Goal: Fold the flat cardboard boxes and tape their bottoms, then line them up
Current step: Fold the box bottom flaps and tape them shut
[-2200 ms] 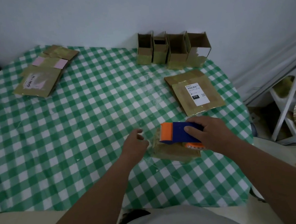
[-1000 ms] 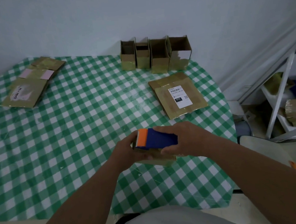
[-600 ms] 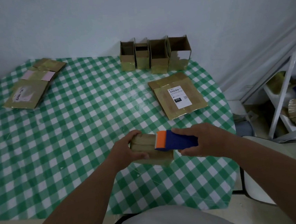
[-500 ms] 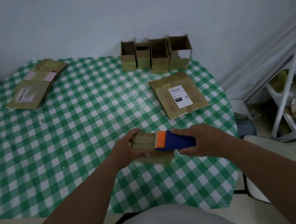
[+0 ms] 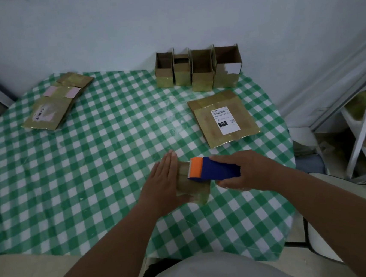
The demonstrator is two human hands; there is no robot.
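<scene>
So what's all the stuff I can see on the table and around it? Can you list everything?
Tablecloth: one, green and white checks, covering the round table.
Folded boxes: four, brown, open tops, in a row at the far edge by the wall.
Flat box with label: one, brown with a white label, lying right of centre.
Flat boxes: a small overlapping pile, brown with pink and white patches, far left; exact count unclear.
Box being taped: one, brown, near edge, under the hands.
Tape dispenser: one, blue with orange end, on top of that box.
Shelf frame: one, white, on the right beside the table.
Left hand: flat, pressing the box.
Right hand: gripping the dispenser.
</scene>
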